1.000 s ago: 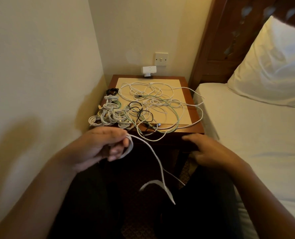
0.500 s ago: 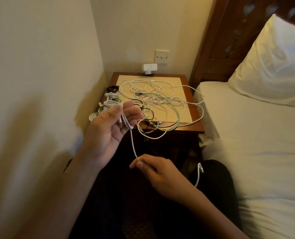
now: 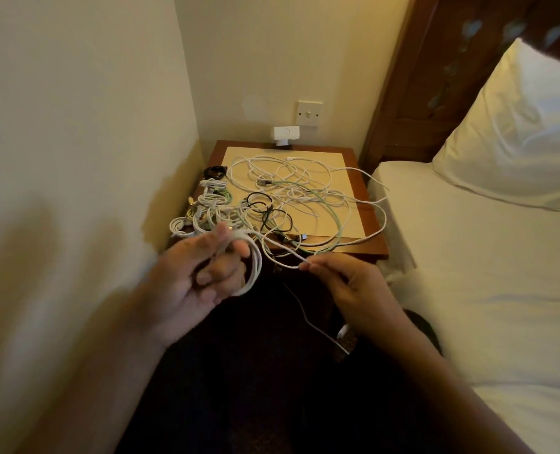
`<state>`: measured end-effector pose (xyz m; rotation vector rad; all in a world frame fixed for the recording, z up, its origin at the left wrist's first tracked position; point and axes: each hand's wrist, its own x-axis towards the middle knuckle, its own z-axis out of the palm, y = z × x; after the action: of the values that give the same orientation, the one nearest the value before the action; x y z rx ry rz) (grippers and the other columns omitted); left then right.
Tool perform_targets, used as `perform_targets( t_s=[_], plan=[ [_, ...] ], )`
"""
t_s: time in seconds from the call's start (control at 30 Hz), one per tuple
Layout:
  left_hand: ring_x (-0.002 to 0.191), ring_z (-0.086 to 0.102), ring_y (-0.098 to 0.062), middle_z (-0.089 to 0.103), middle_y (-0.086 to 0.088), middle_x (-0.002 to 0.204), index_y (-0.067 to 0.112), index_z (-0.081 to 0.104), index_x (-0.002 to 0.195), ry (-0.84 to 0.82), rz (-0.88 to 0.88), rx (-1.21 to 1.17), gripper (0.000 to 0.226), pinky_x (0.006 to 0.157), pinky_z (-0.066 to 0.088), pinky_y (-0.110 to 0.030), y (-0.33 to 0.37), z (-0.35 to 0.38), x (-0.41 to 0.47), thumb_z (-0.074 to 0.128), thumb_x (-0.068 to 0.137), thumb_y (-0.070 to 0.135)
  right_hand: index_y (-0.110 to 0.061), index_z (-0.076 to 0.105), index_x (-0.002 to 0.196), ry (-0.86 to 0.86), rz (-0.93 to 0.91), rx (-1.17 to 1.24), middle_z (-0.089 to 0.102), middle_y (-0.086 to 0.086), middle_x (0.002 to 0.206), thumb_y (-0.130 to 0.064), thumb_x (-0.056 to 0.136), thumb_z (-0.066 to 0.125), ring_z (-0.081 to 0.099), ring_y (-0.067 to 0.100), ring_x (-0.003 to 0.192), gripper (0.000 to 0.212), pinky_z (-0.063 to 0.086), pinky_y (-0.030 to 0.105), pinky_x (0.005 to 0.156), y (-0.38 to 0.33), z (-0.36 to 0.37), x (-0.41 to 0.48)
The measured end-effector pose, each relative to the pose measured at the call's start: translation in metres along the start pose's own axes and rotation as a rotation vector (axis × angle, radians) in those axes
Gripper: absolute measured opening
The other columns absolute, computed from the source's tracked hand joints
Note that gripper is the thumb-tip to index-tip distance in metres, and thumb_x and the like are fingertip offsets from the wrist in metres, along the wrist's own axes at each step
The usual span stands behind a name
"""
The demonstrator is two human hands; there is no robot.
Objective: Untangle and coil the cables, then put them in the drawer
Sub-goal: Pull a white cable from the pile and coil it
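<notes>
While the left hand (image 3: 200,280) grips white cable (image 3: 256,268) loops, the right hand (image 3: 354,290) pinches its strand, tangled cables (image 3: 291,191) at twelve o'clock.

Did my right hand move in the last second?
Yes. The right hand shifted left along the front of the brown wooden nightstand, now pinching the thin white cable.

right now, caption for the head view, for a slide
Left hand holds coiled white cable, right hand pinches its tail; more cables lie tangled on the nightstand.
</notes>
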<state>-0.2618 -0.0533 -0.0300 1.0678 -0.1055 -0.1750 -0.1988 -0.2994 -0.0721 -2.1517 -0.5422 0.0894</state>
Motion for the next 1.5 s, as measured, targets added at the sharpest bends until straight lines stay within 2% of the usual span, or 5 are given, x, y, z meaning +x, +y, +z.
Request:
perform_targets(
  t_s=[0.13, 0.47, 0.67, 0.93, 1.5],
  plan=[
    [0.065, 0.059, -0.014, 0.058, -0.003, 0.069, 0.001, 0.069, 0.112, 0.137, 0.185, -0.130, 0.033, 0.065, 0.054, -0.023, 0.009, 0.009, 0.020, 0.044, 0.101, 0.019, -0.036, 0.067, 0.127, -0.243, 0.002, -0.035, 0.068, -0.016, 0.116, -0.023, 0.108, 0.050, 0.064, -0.003, 0.100, 0.028, 0.053, 0.019, 0.085, -0.018, 0.048, -0.023],
    [0.074, 0.062, -0.013, 0.065, 0.008, 0.078, 0.022, 0.065, 0.094, 0.126, 0.105, 1.305, 0.024, 0.068, 0.043, -0.021, -0.038, -0.025, 0.023, 0.046, 0.108, 0.024, -0.035, 0.068, 0.117, -0.446, -0.053, -0.206, 0.067, -0.014, 0.096, -0.037, 0.107, 0.050, 0.062, 0.003, 0.088, 0.021, 0.053, 0.027, 0.079, -0.058, -0.001, -0.027],
    [0.059, 0.049, -0.016, 0.052, -0.003, 0.065, 0.009, 0.070, 0.103, -0.327, -0.231, 0.626, 0.046, 0.063, 0.046, -0.023, -0.026, -0.025, 0.004, 0.050, 0.103, 0.050, -0.030, 0.073, 0.114, -0.147, -0.179, -0.254, 0.061, -0.025, 0.092, -0.024, 0.102, 0.059, 0.058, -0.004, 0.094, 0.020, 0.045, 0.018, 0.078, -0.029, -0.031, -0.009],
    [0.066, 0.055, -0.022, 0.055, -0.011, 0.072, 0.004, 0.062, 0.093, -0.192, -0.143, -0.128, 0.021, 0.067, 0.050, -0.029, -0.055, 0.011, 0.013, 0.054, 0.100, 0.023, -0.027, 0.077, 0.115, 0.090, -0.076, -0.030, 0.067, -0.014, 0.102, -0.017, 0.100, 0.065, 0.063, 0.004, 0.097, 0.021, 0.054, 0.025, 0.083, -0.006, 0.016, -0.010],
    [0.072, 0.058, -0.006, 0.063, 0.006, 0.075, 0.012, 0.066, 0.089, 0.318, -0.118, 0.547, 0.036, 0.069, 0.046, -0.019, -0.083, 0.025, 0.013, 0.042, 0.107, 0.032, -0.019, 0.074, 0.106, 0.084, 0.288, 0.561, 0.077, -0.003, 0.098, -0.015, 0.103, 0.058, 0.076, 0.014, 0.092, 0.017, 0.063, 0.031, 0.080, -0.010, 0.041, -0.029]
  ],
)
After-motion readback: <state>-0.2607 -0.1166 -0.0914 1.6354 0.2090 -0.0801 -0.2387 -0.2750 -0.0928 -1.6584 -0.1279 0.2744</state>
